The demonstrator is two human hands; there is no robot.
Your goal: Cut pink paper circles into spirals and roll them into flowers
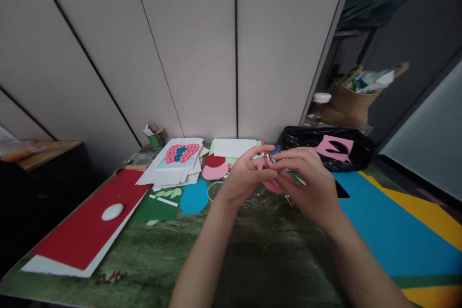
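Observation:
A curled strip of pink paper [273,186] is pinched between both hands above the middle of the table. My left hand [245,173] closes its thumb and fingers on the strip's upper left part. My right hand [306,178] meets it from the other side, fingertips on the same paper. Part of the strip is hidden behind the fingers. Left of the hands lie a blue paper oval [194,197], a pink paper round [215,171] and a dark red one [214,160]. A clear ring-shaped roll [215,190] sits close to my left wrist.
On the left, red paper [97,216] carries a white oval object [112,211]. White sheets [147,175] hold a pink-and-blue dotted picture [180,155]. Blue sheets [393,226] lie at right, before a black plastic bag [361,147] with a pink paper offcut [335,148].

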